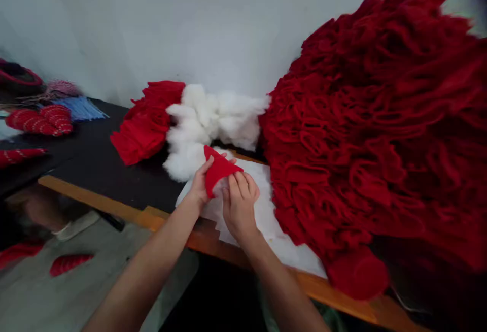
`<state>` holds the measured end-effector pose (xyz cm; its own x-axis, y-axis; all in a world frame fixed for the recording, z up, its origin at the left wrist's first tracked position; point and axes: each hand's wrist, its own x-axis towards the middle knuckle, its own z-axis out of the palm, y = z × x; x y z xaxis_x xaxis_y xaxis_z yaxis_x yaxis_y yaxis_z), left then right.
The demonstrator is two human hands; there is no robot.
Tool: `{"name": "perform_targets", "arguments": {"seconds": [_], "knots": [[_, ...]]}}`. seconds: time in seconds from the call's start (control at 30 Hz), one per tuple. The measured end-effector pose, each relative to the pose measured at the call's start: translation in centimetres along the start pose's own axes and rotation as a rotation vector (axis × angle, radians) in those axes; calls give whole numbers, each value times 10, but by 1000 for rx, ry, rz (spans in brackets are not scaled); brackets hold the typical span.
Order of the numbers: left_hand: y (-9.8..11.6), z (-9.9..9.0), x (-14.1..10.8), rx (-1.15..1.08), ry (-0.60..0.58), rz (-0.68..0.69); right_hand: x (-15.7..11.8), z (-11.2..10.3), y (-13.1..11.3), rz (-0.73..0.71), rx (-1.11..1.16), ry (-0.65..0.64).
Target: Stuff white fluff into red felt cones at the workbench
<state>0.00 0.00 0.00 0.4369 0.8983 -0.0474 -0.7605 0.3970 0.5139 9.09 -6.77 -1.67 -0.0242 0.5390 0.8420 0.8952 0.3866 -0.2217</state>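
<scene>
Between my hands is a small red felt cone (220,168), its point up and to the left and its wide mouth toward me. My left hand (201,182) grips the cone along its left side, the thumb on the front. On the right, my right hand (241,195) pinches the rim at the mouth, fingers bent over the edge. A bit of white stuffing shows at the opening, close to the right thumb. Just behind the cone lies a heap of white fibre stuffing (201,124). White paper sheets (254,210) are spread under my hands.
A huge pile of red felt pieces (342,144) fills the right side. A smaller red felt stack (142,129) stands left of the stuffing. Red cones with pale spiral bands (38,120) and blue strands (81,108) lie far left. The table's wooden edge (114,207) runs in front.
</scene>
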Motion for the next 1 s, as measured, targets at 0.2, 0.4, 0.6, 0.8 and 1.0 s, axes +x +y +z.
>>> {"name": "perform_targets", "arguments": {"seconds": [0.2, 0.4, 0.6, 0.8, 1.0], "knots": [[-2, -4, -2, -15, -27, 23, -7, -12, 3, -84, 189, 13], [-8, -1, 2, -45, 82, 106, -5, -14, 5, 169, 344, 74], [-15, 0, -2, 29, -99, 155, 4, -6, 7, 585, 745, 48], [-15, 3, 1, -90, 68, 208, 5, -10, 8, 742, 792, 178], [-10, 11, -1, -139, 172, 76, 6, -3, 8, 715, 947, 56]]}}
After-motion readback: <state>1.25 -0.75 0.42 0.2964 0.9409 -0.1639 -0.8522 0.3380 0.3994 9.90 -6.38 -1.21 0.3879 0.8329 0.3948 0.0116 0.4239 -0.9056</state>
